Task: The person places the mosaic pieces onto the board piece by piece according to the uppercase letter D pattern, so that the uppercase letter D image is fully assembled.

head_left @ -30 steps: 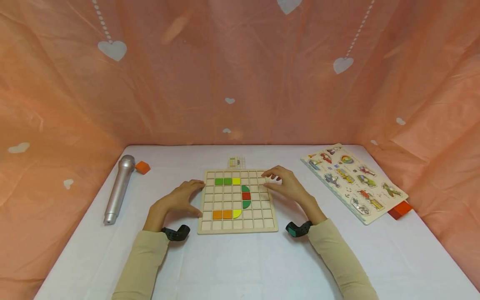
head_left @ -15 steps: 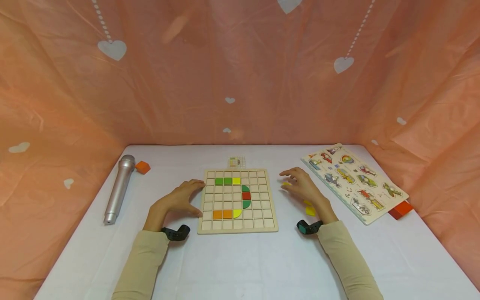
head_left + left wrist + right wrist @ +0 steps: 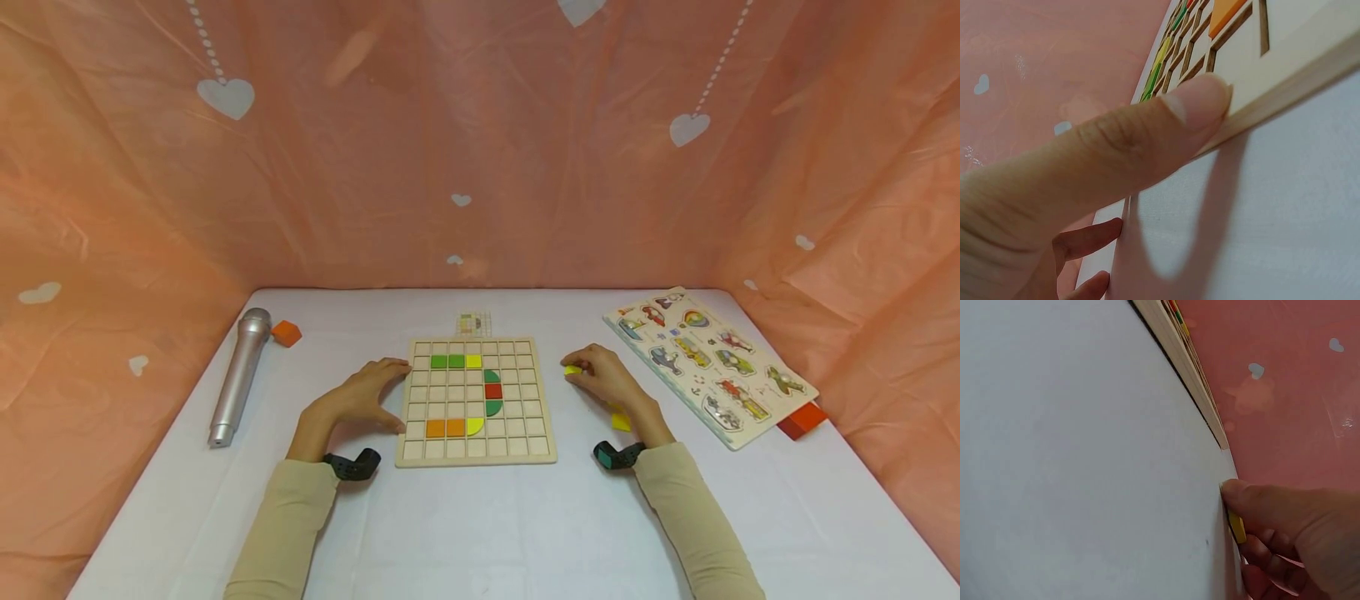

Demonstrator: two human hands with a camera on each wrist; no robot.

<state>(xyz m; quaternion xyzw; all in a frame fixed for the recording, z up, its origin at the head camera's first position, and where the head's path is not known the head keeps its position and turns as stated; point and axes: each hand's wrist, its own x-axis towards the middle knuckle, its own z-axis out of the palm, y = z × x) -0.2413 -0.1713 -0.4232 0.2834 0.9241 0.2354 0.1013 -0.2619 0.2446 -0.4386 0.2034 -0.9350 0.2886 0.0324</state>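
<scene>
A wooden grid board [image 3: 551, 433] lies flat at the middle of the table, with green, yellow, red and orange tiles set in some squares. Along its left edge rests my left hand [image 3: 358, 398], fingers spread; in the left wrist view the thumb [image 3: 1200, 103] touches the board's rim. To the right of the board my right hand [image 3: 607, 379] pinches a small yellow tile [image 3: 572, 370] at table level. The right wrist view has that yellow tile [image 3: 1237, 526] between thumb and fingers. Another yellow piece [image 3: 620, 421] lies by the right wrist, partly hidden by it.
Behind the board lies a small pattern card [image 3: 473, 323]. A silver microphone [image 3: 240, 375] and an orange block [image 3: 287, 333] are on the left. On the right, a picture puzzle board [image 3: 705, 367] leans over a red-orange block [image 3: 802, 421].
My right hand has moved right, away from the board's right edge, and now pinches a yellow tile from the table. The left hand has stayed in place.
</scene>
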